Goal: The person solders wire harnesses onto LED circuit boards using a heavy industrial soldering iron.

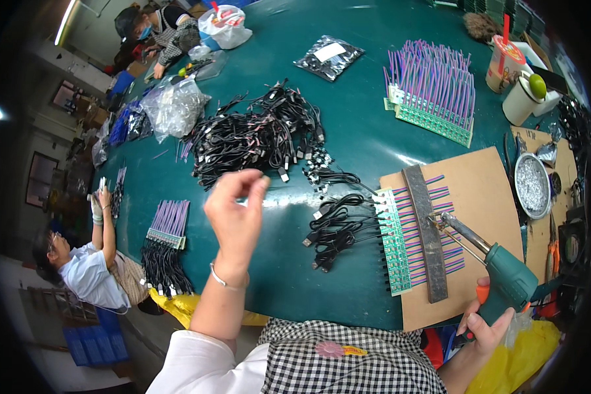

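Note:
My right hand is wrapped round the handle of a green soldering gun with an orange trigger. The gun's metal tip reaches over a dark flat bar. Under that bar run purple-blue wires, lined up along a strip of green circuit boards on a brown board. Black USB cables stretch left from the strip. Raised above the table, my left hand has thumb and forefinger pinched; whatever is between them is too small to make out. It is nearest the cable heap.
A large heap of black USB cables lies mid-table. Beyond are wired circuit boards, a drink cup and a metal bowl. Finished-looking cabled boards lie left. Two people work at the table's left side.

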Motion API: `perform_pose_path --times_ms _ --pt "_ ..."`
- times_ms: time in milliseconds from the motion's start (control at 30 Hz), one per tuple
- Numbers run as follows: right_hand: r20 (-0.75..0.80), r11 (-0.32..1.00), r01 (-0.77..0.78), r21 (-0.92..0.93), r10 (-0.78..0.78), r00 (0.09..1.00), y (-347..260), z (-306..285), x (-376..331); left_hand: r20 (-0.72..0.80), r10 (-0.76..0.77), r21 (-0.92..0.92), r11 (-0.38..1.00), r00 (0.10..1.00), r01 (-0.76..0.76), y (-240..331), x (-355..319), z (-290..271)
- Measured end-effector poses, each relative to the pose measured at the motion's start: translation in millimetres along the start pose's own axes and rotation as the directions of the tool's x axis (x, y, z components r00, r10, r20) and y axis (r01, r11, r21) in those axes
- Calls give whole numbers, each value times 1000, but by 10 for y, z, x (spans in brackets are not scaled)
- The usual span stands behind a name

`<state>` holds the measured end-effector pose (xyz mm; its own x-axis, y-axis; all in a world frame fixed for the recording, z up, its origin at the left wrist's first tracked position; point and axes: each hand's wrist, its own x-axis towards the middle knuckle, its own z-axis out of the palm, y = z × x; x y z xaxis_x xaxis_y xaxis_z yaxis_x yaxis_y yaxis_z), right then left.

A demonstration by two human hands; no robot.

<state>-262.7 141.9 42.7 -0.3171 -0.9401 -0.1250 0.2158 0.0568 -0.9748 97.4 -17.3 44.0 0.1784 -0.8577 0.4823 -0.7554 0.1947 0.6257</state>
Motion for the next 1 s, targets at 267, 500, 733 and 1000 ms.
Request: perform_pose_path --times_ms 267,500,733,1000 --pt "29 999 38 -18 -38 999 -21 63 -7 -147 236 225 954 961 -199 -328 266 -216" --pt "-45 999 -8 37 9 999 31 132 -12 198 -107 -373 911 974 176 304 -28 -150" --pt "198 995 -28 94 9 980 -45 514 153 748 24 -438 768 663 467 985 -481 84" --pt "236 985 -157 72 136 962 29 721 229 645 314 -478 877 697 47 1163 -655 320"
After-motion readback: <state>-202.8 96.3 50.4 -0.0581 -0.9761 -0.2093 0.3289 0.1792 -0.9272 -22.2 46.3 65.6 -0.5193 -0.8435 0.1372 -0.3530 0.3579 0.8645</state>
